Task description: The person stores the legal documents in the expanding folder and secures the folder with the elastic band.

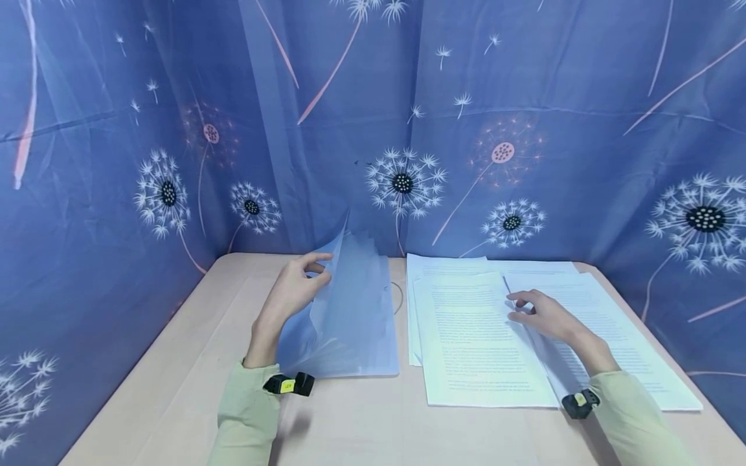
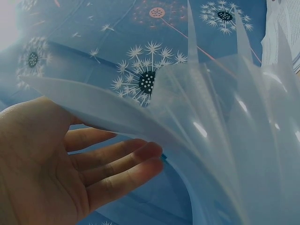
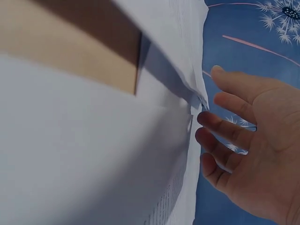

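Observation:
On the left of the table lies a blue clear-pocket folder (image 1: 361, 323), its cover raised and its transparent pockets (image 2: 225, 122) fanned upright. My left hand (image 1: 291, 288) holds the raised cover near its free edge; in the left wrist view the cover hides the thumb, while several fingers extend beneath it. To the right, printed sheets (image 1: 478, 349) lie in overlapping piles. My right hand (image 1: 544, 314) is at the lifted edge of the upper sheets, fingers slightly bent. In the right wrist view, the fingertips (image 3: 204, 117) meet the sheets' corner, with a gap between thumb and index finger.
A pale wooden table (image 1: 361, 421) carries everything. Blue dandelion-print curtains (image 1: 350, 129) hang behind and along both sides. A thin loop (image 1: 399, 298) lies between the folder and the papers. Each wrist wears a black camera (image 1: 288, 384).

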A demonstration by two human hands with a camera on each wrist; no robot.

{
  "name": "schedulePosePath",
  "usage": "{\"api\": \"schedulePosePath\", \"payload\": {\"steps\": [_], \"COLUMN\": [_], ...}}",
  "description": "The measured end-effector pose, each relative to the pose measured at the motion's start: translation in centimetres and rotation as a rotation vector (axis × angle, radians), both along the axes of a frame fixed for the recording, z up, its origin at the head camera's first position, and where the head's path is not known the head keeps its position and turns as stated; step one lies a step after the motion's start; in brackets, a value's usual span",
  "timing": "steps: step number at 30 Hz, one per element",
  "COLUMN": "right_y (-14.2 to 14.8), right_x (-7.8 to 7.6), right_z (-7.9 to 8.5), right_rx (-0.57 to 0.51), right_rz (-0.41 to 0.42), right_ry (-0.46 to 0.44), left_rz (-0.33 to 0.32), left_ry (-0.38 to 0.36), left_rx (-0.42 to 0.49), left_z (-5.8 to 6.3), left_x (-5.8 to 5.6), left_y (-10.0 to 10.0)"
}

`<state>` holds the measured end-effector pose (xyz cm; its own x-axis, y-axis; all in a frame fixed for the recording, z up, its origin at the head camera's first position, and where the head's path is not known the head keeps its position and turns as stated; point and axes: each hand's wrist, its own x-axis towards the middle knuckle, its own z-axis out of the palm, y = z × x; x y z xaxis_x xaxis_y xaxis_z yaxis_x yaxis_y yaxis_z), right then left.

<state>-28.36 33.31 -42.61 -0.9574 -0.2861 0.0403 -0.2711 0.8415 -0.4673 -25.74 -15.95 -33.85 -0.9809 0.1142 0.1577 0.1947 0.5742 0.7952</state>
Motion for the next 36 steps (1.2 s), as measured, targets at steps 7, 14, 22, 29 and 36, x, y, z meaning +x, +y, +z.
{"api": "schedulePosePath", "payload": {"steps": [7, 14, 22, 29, 36], "right_y": [-0.11, -0.3, -0.68, -0.64, -0.36], "right_x": [-0.06, -0.4, -0.52, -0.39, -0.12], "right_z": [-0.11, -0.58, -0.43, -0.34, -0.04], "right_rx": [-0.008, 0.013, 0.015, -0.006, -0.116], "right_rz": [0.052, 0.021, -0.004, 0.005, -0.001], "right_ry": [0.002, -0.047, -0.125, -0.095, -0.135], "left_rz": [-0.005, 0.002, 0.004, 0.002, -0.007], "left_ry": [0.001, 0.001, 0.004, 0.004, 0.009], "left_rx": [-0.006, -0.01, -0.02, -0.015, -0.006], "left_z": [0.07, 0.06, 0.06, 0.14, 0.16], "left_x": [-0.02, -0.05, -0.08, -0.07, -0.06], "left_y": [-0.02, -0.06, -0.11, -0.06, 0.02]}}
